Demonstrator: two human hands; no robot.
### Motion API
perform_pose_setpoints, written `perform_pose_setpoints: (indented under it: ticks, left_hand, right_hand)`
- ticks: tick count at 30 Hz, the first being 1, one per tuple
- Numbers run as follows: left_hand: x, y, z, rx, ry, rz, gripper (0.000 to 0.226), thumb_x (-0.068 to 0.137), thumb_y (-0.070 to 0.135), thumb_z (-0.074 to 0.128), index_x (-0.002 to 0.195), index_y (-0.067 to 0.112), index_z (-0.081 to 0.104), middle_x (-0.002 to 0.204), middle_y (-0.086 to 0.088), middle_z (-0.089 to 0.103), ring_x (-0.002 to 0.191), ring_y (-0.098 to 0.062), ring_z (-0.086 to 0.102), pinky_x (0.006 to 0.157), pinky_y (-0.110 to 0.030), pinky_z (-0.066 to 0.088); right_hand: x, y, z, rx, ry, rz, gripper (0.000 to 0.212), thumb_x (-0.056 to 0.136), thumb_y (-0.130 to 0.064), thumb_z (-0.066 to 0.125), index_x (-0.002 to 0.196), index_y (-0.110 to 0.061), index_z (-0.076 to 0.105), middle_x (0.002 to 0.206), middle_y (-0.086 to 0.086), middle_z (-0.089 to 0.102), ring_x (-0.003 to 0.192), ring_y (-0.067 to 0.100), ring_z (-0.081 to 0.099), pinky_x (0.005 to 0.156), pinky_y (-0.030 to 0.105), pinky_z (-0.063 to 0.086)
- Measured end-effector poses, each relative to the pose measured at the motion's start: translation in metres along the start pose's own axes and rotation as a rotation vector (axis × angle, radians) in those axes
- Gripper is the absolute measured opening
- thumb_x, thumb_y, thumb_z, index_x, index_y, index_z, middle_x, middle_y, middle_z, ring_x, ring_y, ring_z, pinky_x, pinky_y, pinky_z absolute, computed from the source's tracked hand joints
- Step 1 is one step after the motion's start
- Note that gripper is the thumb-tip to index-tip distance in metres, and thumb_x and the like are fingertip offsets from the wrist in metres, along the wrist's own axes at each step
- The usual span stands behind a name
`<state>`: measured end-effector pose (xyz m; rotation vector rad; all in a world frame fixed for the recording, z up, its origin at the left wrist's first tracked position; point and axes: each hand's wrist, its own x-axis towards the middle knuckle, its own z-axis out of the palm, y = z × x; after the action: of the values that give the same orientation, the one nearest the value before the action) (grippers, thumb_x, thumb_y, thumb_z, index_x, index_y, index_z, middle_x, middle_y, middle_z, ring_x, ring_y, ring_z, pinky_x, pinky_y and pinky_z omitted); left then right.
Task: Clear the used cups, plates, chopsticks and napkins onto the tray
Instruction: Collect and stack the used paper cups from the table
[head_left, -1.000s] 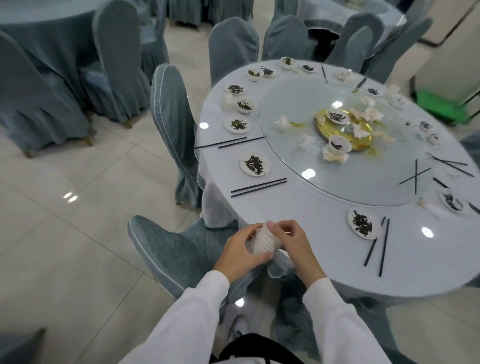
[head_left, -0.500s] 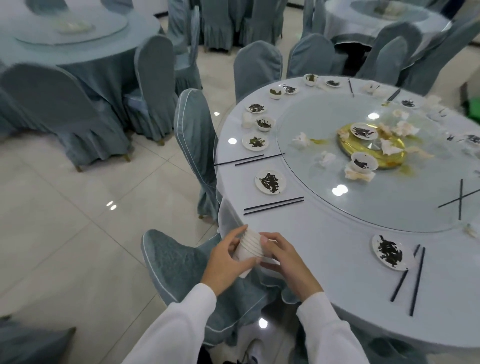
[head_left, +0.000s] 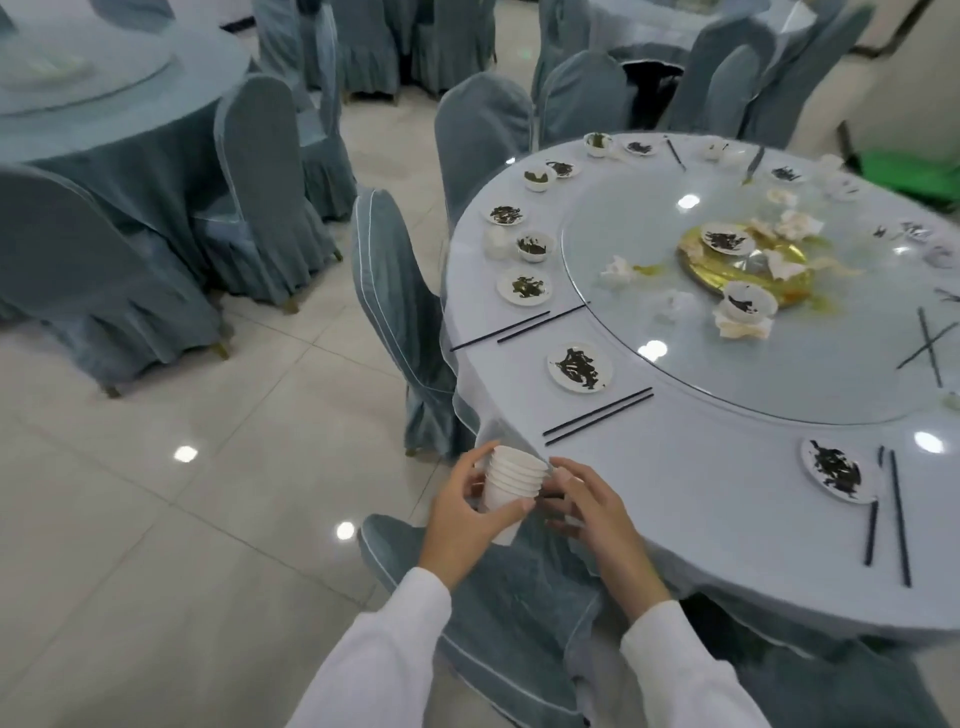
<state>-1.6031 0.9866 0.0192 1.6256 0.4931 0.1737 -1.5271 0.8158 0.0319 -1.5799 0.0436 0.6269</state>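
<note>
Both hands hold one stack of white cups (head_left: 511, 486) at the near left edge of the surface (head_left: 701, 499). Left hand (head_left: 470, 512) has its grip curled round the stack from the left, thumb across the front. Right hand (head_left: 592, 512) rests its fingers on the right side of the stack; its grip looks loose, fingers only a little bent. Both arms wear white sleeves.

That surface is a big round one with a pale blue cloth. A glass turntable (head_left: 779, 332) sits in the middle. On it are a gold dish (head_left: 748, 265), small bowls and crumpled napkins (head_left: 618, 270). Around the edge lie small plates (head_left: 579, 366) with dark scraps, little bowls, and pairs of black chopsticks (head_left: 597, 415). One more plate (head_left: 836, 470) sits near on the right, with chopsticks just beside it.

Chairs in blue-grey covers (head_left: 400, 312) stand round the surface, one right below the hands. The floor (head_left: 156, 467) is shiny pale tile with bright light spots. Another round one with blue cloth stands far left. Something green (head_left: 909, 171) shows far right. No writing can be read.
</note>
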Motion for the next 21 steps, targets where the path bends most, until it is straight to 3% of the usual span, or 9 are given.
perform_pose_setpoints:
  ticks: [3,9,15,21]
  left_hand:
    - [0.014,-0.005,-0.041,-0.013,0.0,-0.004,0.076,0.07,0.025,0.097,0.133,0.048,0.062,0.118,0.03,0.069,0.108,0.005,0.065,0.081,-0.012,0.054]
    - [0.032,-0.016,-0.101,-0.094,-0.041,-0.032,0.074,0.069,0.028,0.097,0.131,0.048,0.062,0.12,0.022,0.072,0.109,-0.001,0.068,0.083,-0.018,0.057]
    - [0.059,-0.018,-0.126,-0.136,-0.046,-0.104,0.076,0.068,0.043,0.094,0.134,0.054,0.056,0.129,0.019,0.069,0.116,-0.008,0.066,0.091,-0.031,0.061]
    - [0.102,-0.004,-0.136,-0.076,-0.063,-0.111,0.071,0.077,0.03,0.094,0.131,0.056,0.057,0.125,0.024,0.069,0.107,0.003,0.066,0.08,-0.02,0.059]
  right_hand:
    - [-0.002,0.01,0.034,0.03,0.075,0.001,0.044,0.09,-0.053,0.067,0.126,-0.027,0.07,0.115,0.003,0.079,0.105,0.024,0.076,0.091,0.042,0.059]
    - [0.001,0.012,0.089,-0.048,0.103,0.02,0.025,0.103,-0.037,0.064,0.125,-0.028,0.071,0.114,-0.002,0.079,0.103,0.022,0.077,0.089,0.038,0.06]
    - [0.025,-0.003,0.112,-0.031,0.151,0.032,0.019,0.104,-0.028,0.064,0.12,-0.024,0.074,0.111,0.0,0.08,0.1,0.02,0.078,0.088,0.037,0.063]
    - [0.067,-0.008,0.119,0.017,0.173,0.026,0.017,0.103,-0.026,0.065,0.118,-0.024,0.074,0.108,-0.004,0.081,0.1,0.021,0.077,0.087,0.035,0.061]
